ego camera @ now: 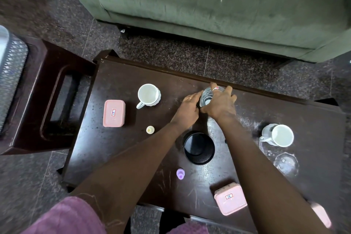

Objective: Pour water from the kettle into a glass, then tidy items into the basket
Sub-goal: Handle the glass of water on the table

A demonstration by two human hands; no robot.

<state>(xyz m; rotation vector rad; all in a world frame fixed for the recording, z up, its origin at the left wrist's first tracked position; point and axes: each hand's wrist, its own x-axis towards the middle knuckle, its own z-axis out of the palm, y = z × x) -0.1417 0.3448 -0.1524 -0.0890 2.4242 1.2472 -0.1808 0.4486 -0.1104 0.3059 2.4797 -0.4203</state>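
The left hand (pixel 188 109) and right hand (pixel 221 107) wrap their fingers (pixel 193 97) round the glass (pixel 207 97) at the desk's (pixel 123 76) far edge, while the basket (pixel 199 160) looks empty, with mugs (pixel 148 95) and boxes (pixel 114 113) untidied.

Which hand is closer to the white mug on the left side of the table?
Left. The left hand holds the glass on the side facing the white mug; the right hand grips the glass's other side.
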